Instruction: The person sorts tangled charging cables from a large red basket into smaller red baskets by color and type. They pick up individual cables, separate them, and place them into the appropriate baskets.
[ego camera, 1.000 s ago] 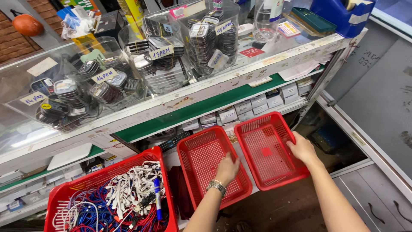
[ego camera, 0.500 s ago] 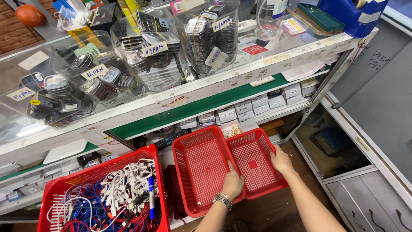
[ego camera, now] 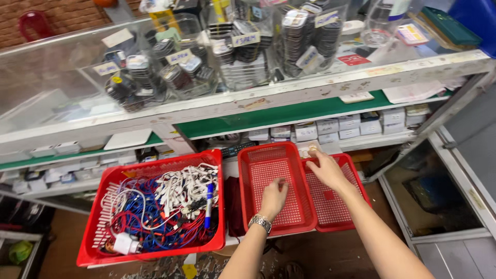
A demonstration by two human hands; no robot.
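Below the glass counter, the left hand [ego camera: 274, 195], fingers curled loosely, rests inside the middle red basket [ego camera: 258, 160]. Just beside it, the right hand [ego camera: 326, 170] lies spread on the overlapping smaller red basket [ego camera: 356, 182], fingertips at its far rim. A bigger basket of cables [ego camera: 155, 206] stands to the left.

Three red baskets [ego camera: 155, 175] — two hands [ego camera: 273, 197].

We see a low shelf [ego camera: 361, 142] under the glass counter. On it sit a big red basket [ego camera: 98, 227] full of cables, two smaller red baskets [ego camera: 248, 170], and rows of small white boxes [ego camera: 341, 126].
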